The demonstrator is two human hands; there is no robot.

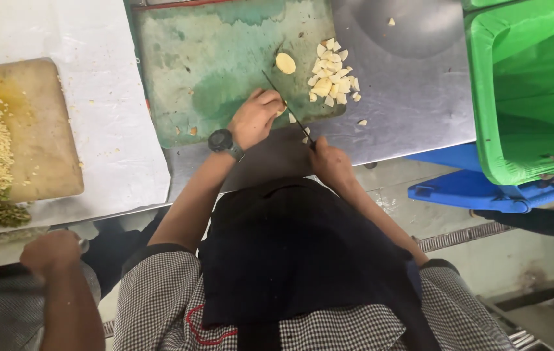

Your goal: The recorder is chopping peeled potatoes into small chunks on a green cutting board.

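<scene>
Knife (287, 107) thin, dark; pale chunky pieces (331, 71) beside.

No packages, labels, signs or screens anywhere in the view from the head camera.

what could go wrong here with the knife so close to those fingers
The left hand pins a pale piece right beside the thin dark knife blade that the right hand grips, so a slip might nick the fingers. They work at the near edge of the worn green cutting board, and chopped pale pieces already lie scattered on the steel table, so more may roll off.
</scene>
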